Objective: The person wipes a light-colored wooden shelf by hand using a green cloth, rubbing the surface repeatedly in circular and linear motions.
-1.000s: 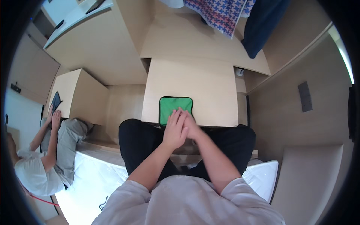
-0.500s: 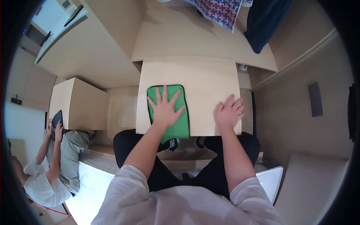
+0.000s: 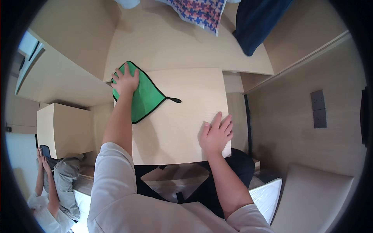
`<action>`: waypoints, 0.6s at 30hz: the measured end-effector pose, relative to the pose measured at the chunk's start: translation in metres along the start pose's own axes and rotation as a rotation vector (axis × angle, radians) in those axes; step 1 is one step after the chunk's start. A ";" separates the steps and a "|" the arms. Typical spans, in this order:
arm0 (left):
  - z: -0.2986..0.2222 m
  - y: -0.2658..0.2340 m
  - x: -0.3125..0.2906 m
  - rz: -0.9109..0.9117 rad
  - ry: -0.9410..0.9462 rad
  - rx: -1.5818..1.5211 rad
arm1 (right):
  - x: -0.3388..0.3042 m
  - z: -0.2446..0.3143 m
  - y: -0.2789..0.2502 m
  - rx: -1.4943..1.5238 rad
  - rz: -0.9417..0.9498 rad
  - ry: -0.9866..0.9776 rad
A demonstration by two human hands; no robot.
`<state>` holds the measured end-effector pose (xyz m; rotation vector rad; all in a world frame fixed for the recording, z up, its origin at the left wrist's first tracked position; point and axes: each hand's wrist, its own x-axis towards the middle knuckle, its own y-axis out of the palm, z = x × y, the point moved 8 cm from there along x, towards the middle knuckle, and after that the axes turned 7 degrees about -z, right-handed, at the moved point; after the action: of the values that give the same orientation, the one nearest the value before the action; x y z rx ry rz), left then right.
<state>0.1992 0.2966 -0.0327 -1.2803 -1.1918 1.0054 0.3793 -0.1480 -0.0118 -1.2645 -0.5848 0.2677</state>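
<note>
A green cloth (image 3: 145, 99) with a black hem and a small black loop lies on the far left part of a small light wooden table (image 3: 182, 120). My left hand (image 3: 126, 80) presses flat on the cloth's far left corner, arm stretched out. Near the table's front right edge my right hand (image 3: 216, 134) rests palm down on the bare wood, fingers spread, holding nothing.
A checked fabric (image 3: 200, 11) and a dark blue garment (image 3: 258, 23) hang at the far side. A wall socket plate (image 3: 319, 108) is on the right wall. Another person (image 3: 50, 182) sits at lower left holding a phone. A wooden box unit (image 3: 64, 128) stands left of the table.
My hands parted from a clasp over my lap. The left one went onto the green cloth and pushed it toward the table's far left corner; the right one settled on the table's right side.
</note>
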 end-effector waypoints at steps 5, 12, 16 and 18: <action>0.001 -0.002 -0.047 -0.066 0.169 -0.029 | 0.001 -0.010 0.002 -0.011 0.042 0.053; 0.067 -0.021 -0.183 -0.049 0.342 -0.157 | -0.001 -0.005 0.005 -0.003 0.049 0.083; 0.074 -0.042 -0.285 -0.003 0.438 -0.186 | 0.001 -0.017 0.011 -0.026 0.000 0.070; 0.078 -0.050 -0.330 -0.032 0.438 -0.199 | -0.003 -0.017 0.011 -0.014 -0.013 0.051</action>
<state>0.0700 -0.0205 -0.0155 -1.5375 -0.9814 0.5504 0.3874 -0.1605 -0.0267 -1.2768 -0.5517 0.2205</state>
